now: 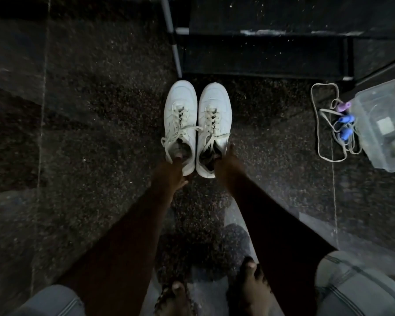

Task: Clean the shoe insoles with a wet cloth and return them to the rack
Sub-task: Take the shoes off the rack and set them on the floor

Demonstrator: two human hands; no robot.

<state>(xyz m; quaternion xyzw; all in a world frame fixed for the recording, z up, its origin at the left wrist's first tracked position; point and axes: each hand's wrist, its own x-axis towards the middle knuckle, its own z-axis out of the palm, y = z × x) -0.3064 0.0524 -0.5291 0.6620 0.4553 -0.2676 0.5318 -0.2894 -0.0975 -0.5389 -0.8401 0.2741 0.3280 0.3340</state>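
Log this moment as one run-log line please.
stage: shoes on floor by rack | left hand: grips left shoe heel | right hand: grips right shoe heel | insoles: still inside | cloth: not seen

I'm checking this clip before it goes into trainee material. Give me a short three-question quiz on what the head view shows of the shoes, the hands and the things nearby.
1. True or false: the two white sneakers stand side by side on the dark floor, toes toward the shoe rack.
2. Where is each hand? A) both at the heel openings of the shoes; B) both on the rack; C) one in the plastic container.
3. Fill in: the loose cord with blue and purple pieces lies to the ____ of the shoes.

Key
1. True.
2. A: the left hand is at the left shoe's heel, the right hand at the right shoe's opening.
3. Right.
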